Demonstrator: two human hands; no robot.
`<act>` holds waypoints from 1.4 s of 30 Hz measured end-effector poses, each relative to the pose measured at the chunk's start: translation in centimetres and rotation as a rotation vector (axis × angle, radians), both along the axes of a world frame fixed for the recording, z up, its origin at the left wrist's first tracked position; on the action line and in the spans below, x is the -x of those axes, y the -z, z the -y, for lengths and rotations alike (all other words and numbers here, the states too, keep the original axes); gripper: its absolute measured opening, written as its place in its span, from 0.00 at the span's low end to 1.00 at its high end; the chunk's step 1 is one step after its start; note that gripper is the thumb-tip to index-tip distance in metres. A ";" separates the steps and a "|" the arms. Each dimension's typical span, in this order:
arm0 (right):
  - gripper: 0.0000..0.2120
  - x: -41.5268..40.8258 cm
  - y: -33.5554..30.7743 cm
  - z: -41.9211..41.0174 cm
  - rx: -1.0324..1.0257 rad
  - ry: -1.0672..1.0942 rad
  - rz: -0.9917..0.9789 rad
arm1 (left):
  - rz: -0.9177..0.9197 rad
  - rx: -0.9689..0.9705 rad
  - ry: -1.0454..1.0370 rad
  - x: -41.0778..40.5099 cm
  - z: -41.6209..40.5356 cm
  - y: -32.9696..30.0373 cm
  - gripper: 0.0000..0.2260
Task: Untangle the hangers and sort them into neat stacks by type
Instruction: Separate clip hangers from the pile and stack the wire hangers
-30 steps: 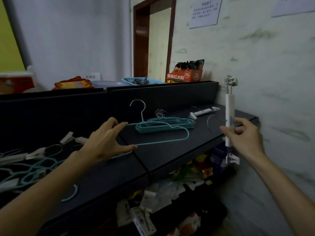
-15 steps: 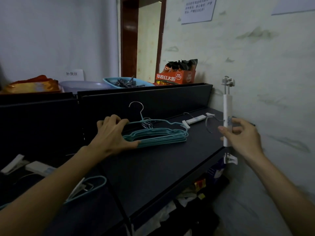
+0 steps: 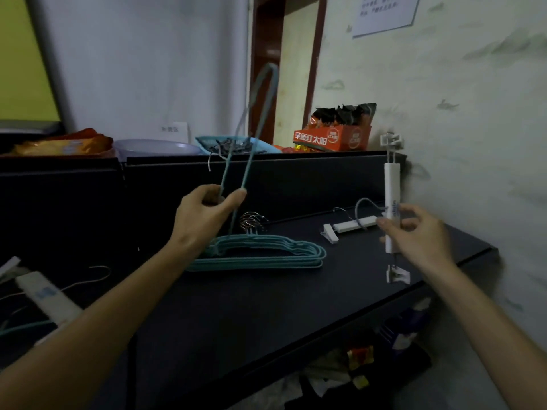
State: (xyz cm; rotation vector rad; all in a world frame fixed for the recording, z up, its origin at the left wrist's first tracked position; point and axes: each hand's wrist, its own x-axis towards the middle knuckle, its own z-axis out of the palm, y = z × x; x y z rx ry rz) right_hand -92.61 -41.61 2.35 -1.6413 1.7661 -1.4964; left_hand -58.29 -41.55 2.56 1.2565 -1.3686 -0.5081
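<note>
Overhead, head view: the left hand [image 3: 204,214] pinches a teal hanger [image 3: 254,125] between thumb and fingers, its grip closed on the two wire runs, which rise upright to a blurred bend at the top. Just below lies the teal stack [image 3: 260,254], flat on the desk [image 3: 266,315], chrome hooks [image 3: 251,221] bunched at its far side. The right hand [image 3: 414,238] holds a white clip hanger [image 3: 392,202] upright by its bar, fingers curled round it, one clip [image 3: 391,141] at the top and another [image 3: 398,275] hanging below. A second clip hanger [image 3: 352,227] lies on the desk just beside that hand. At far left, more white and teal hangers [image 3: 44,294] lie loosely, only partly in view.

Handling, as a judgement: the teal wire hangers look light, thin and springy; a pinch near the shoulder or neck should steer one well, though hooks may snag on the stack. The clip hanger looks stiff and light; the mid-bar is the safe hold, since the end clips seem to slide or swing and could catch.

Containers: on the ledge behind, a teal basket [image 3: 207,140] holds dark small items, too blurred to identify; a pale bowl [image 3: 157,146] stands beside it, contents not visible; an orange box [image 3: 331,139] holds dark foil packets. Below the desk, a shelf [image 3: 355,371] carries assorted packages.
</note>
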 end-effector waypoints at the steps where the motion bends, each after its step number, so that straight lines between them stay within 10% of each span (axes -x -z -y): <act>1: 0.15 0.8 -0.2 0.5 0.007 -0.027 0.002 | -0.092 -0.027 0.013 1.0 -0.3 -0.1 0.27; 15: 0.15 5.8 1.4 4.8 -0.045 -0.266 -0.028 | -0.546 -0.216 0.135 7.2 -2.9 0.5 0.18; 23: 0.18 2.9 2.2 7.0 -0.091 -0.339 -0.016 | -0.592 -0.232 0.243 5.4 -3.3 0.8 0.44; 42: 0.21 -1.9 1.7 8.2 -0.028 -0.211 -0.041 | -1.006 -0.328 0.265 0.7 2.5 3.5 0.33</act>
